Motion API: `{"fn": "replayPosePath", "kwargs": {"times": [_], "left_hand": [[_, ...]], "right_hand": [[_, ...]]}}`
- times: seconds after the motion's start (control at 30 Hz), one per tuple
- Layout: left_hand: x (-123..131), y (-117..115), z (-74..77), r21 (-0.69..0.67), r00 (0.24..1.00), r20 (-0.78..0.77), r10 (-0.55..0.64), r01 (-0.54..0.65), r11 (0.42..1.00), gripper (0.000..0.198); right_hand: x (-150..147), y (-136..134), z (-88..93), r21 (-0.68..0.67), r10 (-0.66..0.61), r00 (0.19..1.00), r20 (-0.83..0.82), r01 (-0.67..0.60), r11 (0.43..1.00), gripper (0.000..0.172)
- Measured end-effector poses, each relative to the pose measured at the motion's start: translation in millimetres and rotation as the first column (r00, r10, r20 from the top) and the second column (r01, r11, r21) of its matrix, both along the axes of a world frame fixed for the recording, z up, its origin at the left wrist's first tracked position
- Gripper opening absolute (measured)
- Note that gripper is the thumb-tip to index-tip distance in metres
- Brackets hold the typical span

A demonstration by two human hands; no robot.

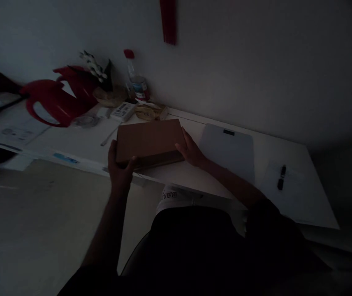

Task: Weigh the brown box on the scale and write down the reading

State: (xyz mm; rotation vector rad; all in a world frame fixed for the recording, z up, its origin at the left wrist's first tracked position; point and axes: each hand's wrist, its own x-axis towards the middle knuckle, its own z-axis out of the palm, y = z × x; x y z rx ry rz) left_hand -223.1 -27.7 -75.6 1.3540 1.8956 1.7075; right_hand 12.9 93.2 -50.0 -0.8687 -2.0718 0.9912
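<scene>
Fingers of the left hand (120,170) and right hand (193,153) hold opposite ends of one brown box (148,142) at the white counter's (311,185) front edge.
Cloth (170,201) below that edge bears dim letters, perhaps "BAL". One grey panel (228,151) lies right of the box; nearer the back edge, one red-capped bottle (130,68) and, farther left, two red jugs (55,100). A plain wall (256,61) rises behind; the room is dark.
</scene>
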Motion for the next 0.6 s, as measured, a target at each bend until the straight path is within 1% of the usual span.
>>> {"fn": "replayPosePath", "kwargs": {"times": [0.07,0.13,0.17,0.23,0.27,0.33,0.4,0.43,0.47,0.5,0.53,0.57,0.6], "left_hand": [[-1.6,0.0,1.0,0.058,0.999,-0.051,-0.003,0.006,0.998,0.099],[-3.1,-1.3,5.6,0.149,0.979,-0.197,0.043,-0.014,0.989,0.105],[-2.9,-2.2,9.5,0.207,0.950,-0.300,0.091,-0.028,0.978,0.104],[1.7,-3.2,20.9,0.332,0.846,-0.493,0.203,-0.032,0.943,0.096],[7.2,-3.0,28.1,0.386,0.792,-0.564,0.235,0.001,0.923,0.092],[25.4,-0.4,44.8,0.477,0.726,-0.644,0.242,0.134,0.868,0.083],[52.5,4.2,62.5,0.498,0.705,-0.689,0.170,0.290,0.817,0.072],[68.4,7.0,70.8,0.463,0.675,-0.731,0.097,0.386,0.798,0.069],[85.2,9.8,78.2,0.405,0.637,-0.771,0.028,0.456,0.792,0.066],[102.3,12.7,84.6,0.364,0.605,-0.795,-0.048,0.540,0.759,0.061],[119.4,15.5,89.8,0.303,0.535,-0.837,-0.114,0.628,0.717,0.055],[136.2,18.2,93.5,0.280,0.487,-0.863,-0.133,0.681,0.676,0.048],[152.5,20.8,95.9,0.232,0.417,-0.895,-0.158,0.737,0.635,0.044]], "right_hand": [[3.7,-0.3,3.0,-0.024,0.010,0.999,0.035,-0.010,1.000,0.089],[10.5,-0.9,7.6,-0.014,0.003,0.998,0.067,-0.002,1.000,0.087],[15.3,-1.4,10.6,0.015,-0.009,0.998,0.069,0.008,1.000,0.084],[27.4,-2.9,18.7,0.105,-0.035,0.998,0.048,0.030,0.994,0.073],[34.6,-4.1,23.8,0.152,-0.040,0.999,0.037,0.034,0.988,0.065],[50.9,-7.7,35.6,0.214,-0.035,0.998,0.047,0.024,0.977,0.048],[69.5,-12.7,47.7,0.234,-0.029,0.996,0.083,0.009,0.972,0.032],[79.5,-15.6,53.0,0.240,-0.032,0.995,0.093,0.009,0.971,0.028],[90.1,-18.8,57.4,0.245,-0.040,0.995,0.096,0.015,0.969,0.025],[101.2,-21.9,60.8,0.248,-0.051,0.994,0.096,0.025,0.968,0.024],[112.8,-25.1,63.2,0.250,-0.067,0.993,0.092,0.042,0.967,0.023],[124.9,-28.1,64.8,0.249,-0.087,0.992,0.092,0.061,0.967,0.024],[137.5,-31.1,65.8,0.248,-0.112,0.989,0.101,0.084,0.965,0.024]]}}
